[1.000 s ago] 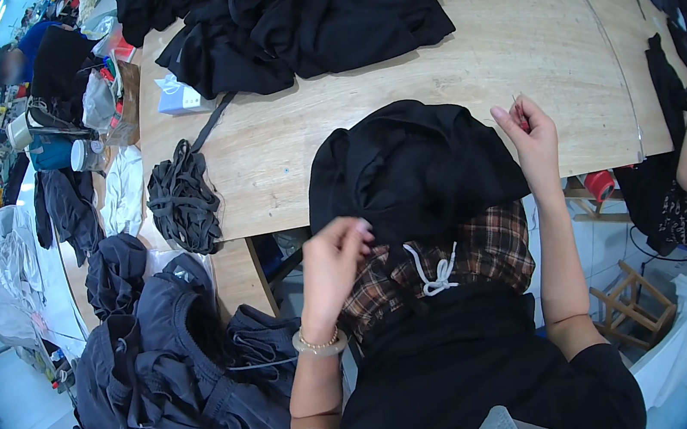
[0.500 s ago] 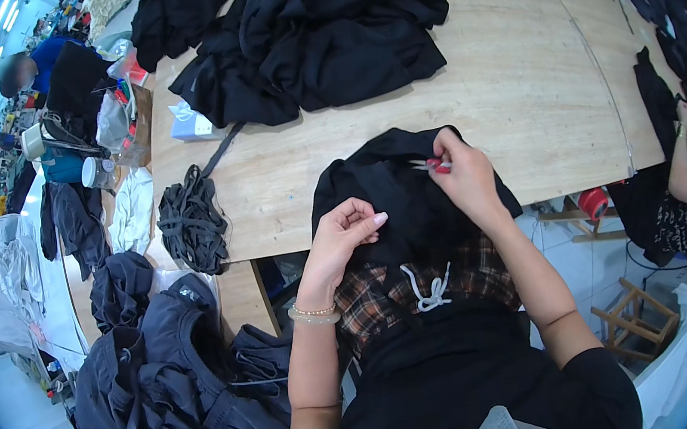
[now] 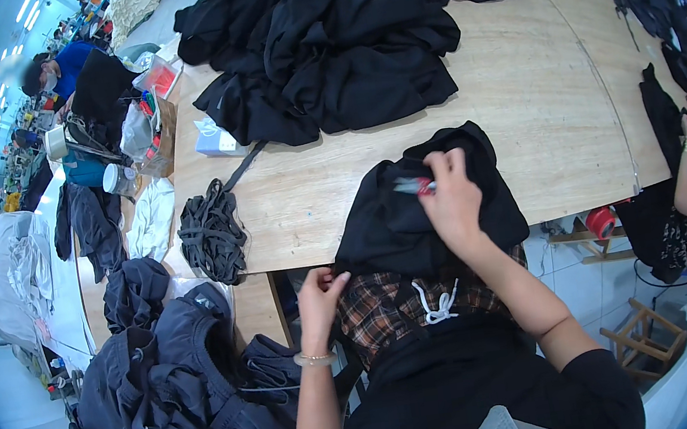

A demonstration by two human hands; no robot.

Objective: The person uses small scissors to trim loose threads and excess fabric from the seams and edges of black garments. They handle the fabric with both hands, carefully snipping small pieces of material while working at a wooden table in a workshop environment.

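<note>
Right hand (image 3: 453, 200): red-handled snips (image 3: 414, 185) are held over black cloth (image 3: 384, 222).
Left hand (image 3: 320, 303): placed at the cloth's left corner; contact cannot be made out.
Strap bundle (image 3: 212, 233): laid left of the left hand and beyond it.
Black garments (image 3: 362, 56): piled beyond both hands.

Clock from view centre: blue-white tissue box (image 3: 219, 143) on the wooden table (image 3: 541, 102) at 10. Bundle of dark fabric straps (image 3: 212, 239) at 9. Plastic jar (image 3: 120, 180) between 9 and 10, near white cloth (image 3: 153, 222). Charcoal garment heap (image 3: 167, 390) between 7 and 8. Wooden stool (image 3: 659, 318) at 4. Co-worker in blue (image 3: 78, 65), 10, farther out.
</note>
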